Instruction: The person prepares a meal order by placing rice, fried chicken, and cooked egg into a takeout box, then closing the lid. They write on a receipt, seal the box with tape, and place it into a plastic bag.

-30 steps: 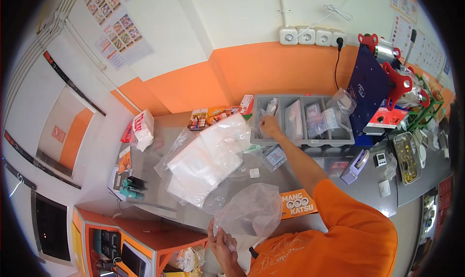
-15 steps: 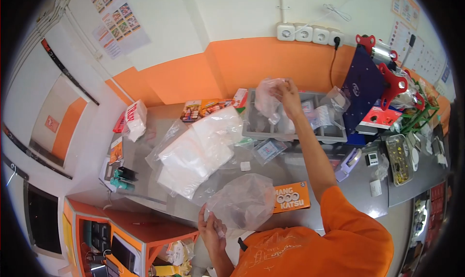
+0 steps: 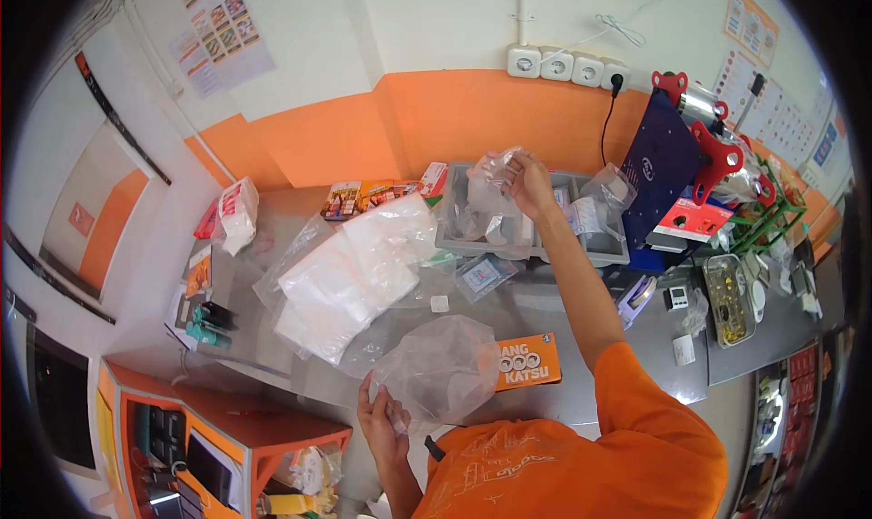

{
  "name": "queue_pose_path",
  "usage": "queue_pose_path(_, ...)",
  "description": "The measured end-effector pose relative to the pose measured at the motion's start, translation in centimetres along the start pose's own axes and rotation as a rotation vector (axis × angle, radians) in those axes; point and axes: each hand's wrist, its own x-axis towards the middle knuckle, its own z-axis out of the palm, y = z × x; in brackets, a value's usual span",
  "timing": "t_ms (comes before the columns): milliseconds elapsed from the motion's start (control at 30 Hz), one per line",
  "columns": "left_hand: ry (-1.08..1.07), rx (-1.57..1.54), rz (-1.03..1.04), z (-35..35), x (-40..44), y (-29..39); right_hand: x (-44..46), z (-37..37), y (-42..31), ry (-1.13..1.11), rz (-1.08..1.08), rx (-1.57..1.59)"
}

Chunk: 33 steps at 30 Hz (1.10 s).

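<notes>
At the counter's front edge, my left hand point(image 3: 383, 421) is closed on the rim of a clear plastic bag point(image 3: 445, 365), which hangs open and puffed out to the right. Over the grey divided tray point(image 3: 472, 244), my right hand point(image 3: 530, 185) pinches a crumpled clear plastic bag point(image 3: 490, 178) by its top. Its lower part hangs into the left compartments, and I cannot make out what is in it. Beside the opened bag lies an orange box point(image 3: 530, 362) with "KATSU" printed on it. Small packets point(image 3: 583, 217) lie in the tray's right compartments.
A stack of white plastic bags point(image 3: 345, 278) covers the counter's middle left. Near it are a small flat packet point(image 3: 486, 274) and a white square point(image 3: 440, 304). A dark blue machine with red handles point(image 3: 668, 169) stands right of the tray, near a purple tape dispenser point(image 3: 636, 301).
The bag in my right hand now hangs longer and more stretched out. My left hand keeps its hold on the other bag. The whole view has shifted slightly.
</notes>
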Motion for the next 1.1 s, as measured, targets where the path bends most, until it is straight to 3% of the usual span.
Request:
queue_pose_path(133, 0.078, -0.003, -0.027, 0.9, 0.4, 0.0, -2.2, 1.6, -1.1, -0.222, 0.04, 0.216)
queue_pose_path(200, 0.022, -0.026, -0.014, 0.3, 1.1, -0.3, -7.2, 5.7, -1.8, -0.256, 0.004, 0.253)
queue_pose_path(267, -0.006, 0.026, 0.008, 0.2, 1.5, -0.2, -14.9, 9.7, -1.5, -0.294, 0.122, 0.242)
queue_pose_path(300, 0.016, 0.017, 0.021, 0.1, 1.7, -0.3, -17.7, 8.4, 1.3, -0.435, 0.215, 0.131)
queue_pose_path(367, 0.031, 0.011, 0.051, 0.6, 2.3, -0.4, -23.0, 8.2, 5.3, -0.748, 0.267, -0.369)
queue_pose_path(400, 0.05, 0.005, 0.058, 1.1, 2.0, -0.3, -24.5, 9.2, 7.4, -0.932, 0.415, -0.733)
queue_pose_path(467, 0.02, 0.023, 0.062, 1.8, 1.4, 0.0, -26.5, 8.0, 13.3, -1.196, 0.078, -1.305)
queue_pose_path(533, -0.066, 0.091, 0.043, 1.4, 0.9, -0.6, -28.7, 7.1, 17.3, -0.881, -0.101, -1.417)
queue_pose_path(600, -0.166, 0.102, -0.043, 1.8, -1.0, -0.7, -28.7, 3.2, 23.0, -0.681, -0.013, -1.348)
queue_pose_path(633, -0.219, 0.106, -0.087, 2.3, -2.0, -0.5, -27.6, 3.3, 23.2, -0.717, 0.071, -1.499)
queue_pose_path(700, -0.207, 0.049, -0.123, 3.0, -3.9, 0.3, -24.9, 5.8, 20.2, -1.011, 0.362, -1.795)
queue_pose_path(767, -0.151, -0.008, -0.108, 2.7, -4.2, 0.8, -24.5, 7.7, 17.5, -1.254, 0.465, -1.821)
queue_pose_path(833, -0.093, -0.008, -0.047, 2.3, -3.5, 1.4, -25.7, 8.0, 15.3, -1.494, 0.411, -1.618)
queue_pose_path(900, -0.049, -0.039, -0.037, 1.4, -2.4, 1.6, -29.8, 5.6, 10.8, -1.191, -0.085, -1.353)
queue_pose_path(967, -0.053, -0.003, -0.008, 1.6, -1.8, 2.1, -29.0, 6.5, 5.4, -1.293, 0.09, -0.935)
queue_pose_path(1033, -0.055, 0.026, 0.011, 1.4, -1.3, 2.2, -28.5, 2.5, 1.7, -1.068, 0.312, -0.606)
queue_pose_path(1100, -0.067, 0.045, 0.006, 1.9, -1.2, 2.3, -29.4, -2.1, 3.0, -0.253, 0.277, -0.842)
